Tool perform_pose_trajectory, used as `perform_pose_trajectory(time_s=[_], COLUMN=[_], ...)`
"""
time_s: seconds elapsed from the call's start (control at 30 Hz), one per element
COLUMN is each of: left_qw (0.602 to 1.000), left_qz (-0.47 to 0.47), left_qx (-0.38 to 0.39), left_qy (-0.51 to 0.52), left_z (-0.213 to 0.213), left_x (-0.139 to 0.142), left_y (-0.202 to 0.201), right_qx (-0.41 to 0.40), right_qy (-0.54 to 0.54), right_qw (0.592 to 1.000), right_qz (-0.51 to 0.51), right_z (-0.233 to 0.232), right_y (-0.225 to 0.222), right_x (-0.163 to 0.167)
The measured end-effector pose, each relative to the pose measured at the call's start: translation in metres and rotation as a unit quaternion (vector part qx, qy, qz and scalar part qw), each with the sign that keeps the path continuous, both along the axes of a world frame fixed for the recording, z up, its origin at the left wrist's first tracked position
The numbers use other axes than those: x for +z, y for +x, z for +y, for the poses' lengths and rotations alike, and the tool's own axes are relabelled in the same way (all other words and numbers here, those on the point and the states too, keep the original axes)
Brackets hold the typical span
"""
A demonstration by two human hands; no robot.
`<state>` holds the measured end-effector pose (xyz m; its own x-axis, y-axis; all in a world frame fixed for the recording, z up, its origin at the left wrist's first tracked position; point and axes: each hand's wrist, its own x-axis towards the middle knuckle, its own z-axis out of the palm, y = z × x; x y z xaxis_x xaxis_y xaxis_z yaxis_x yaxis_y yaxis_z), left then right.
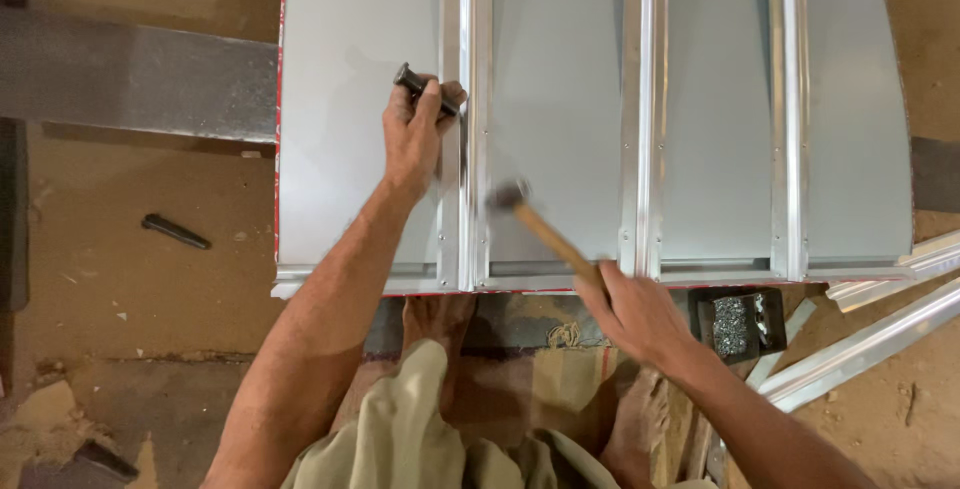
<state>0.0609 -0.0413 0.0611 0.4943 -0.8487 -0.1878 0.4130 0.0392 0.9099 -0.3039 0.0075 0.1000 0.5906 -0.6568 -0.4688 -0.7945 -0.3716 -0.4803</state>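
Right hand [640, 314] fingers wrapped round hammer [540, 229] handle, left hand [415, 134] gripping dark punch [420, 87] on metal sheet [560, 99]

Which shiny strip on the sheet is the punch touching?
The leftmost strip. The left hand holds the punch against it, while the middle strip and right strip have nothing on them.

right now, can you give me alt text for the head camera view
A person's left hand holds a dark metal punch against a grey sheet-metal panel with raised ribs, while the right hand grips a wooden-handled hammer. A small black tray of screws sits nearby.
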Motion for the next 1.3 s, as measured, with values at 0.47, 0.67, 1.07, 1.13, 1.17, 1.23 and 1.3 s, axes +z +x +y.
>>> perform_pose_trajectory(time_s=[0.47,0.67,1.07,1.13,1.17,1.23,1.3], left_qw=[0.602,0.620,0.518,0.553,0.563,0.581,0.590], left_qz=[-0.766,-0.724,-0.832,-0.813,-0.806,-0.793,-0.786], left_qx=[-0.224,-0.301,-0.176,-0.138,-0.137,-0.136,-0.112], left_qy=[0.032,0.028,-0.089,-0.119,-0.120,-0.122,-0.146], left_z=[0.183,0.182,0.133,0.126,0.123,0.120,0.121], left_x=[0.026,0.071,0.257,0.273,0.278,0.284,0.286], left_y=[-0.028,-0.017,0.029,0.032,0.033,0.034,0.035], right_qx=[-0.098,-0.131,-0.174,-0.204,-0.208,-0.194,-0.177], right_qy=[0.226,0.319,0.319,0.302,0.277,0.219,0.173], right_qw=[0.965,0.938,0.915,0.905,0.906,0.917,0.931], right_qz=[0.092,0.015,-0.176,-0.220,-0.242,-0.271,-0.270], right_z=[0.079,0.063,0.000,-0.028,-0.043,-0.067,-0.079], right_y=[-0.089,-0.016,0.118,0.147,0.165,0.201,0.225], right_x=[-0.087,-0.051,-0.033,-0.034,-0.038,-0.051,-0.064])
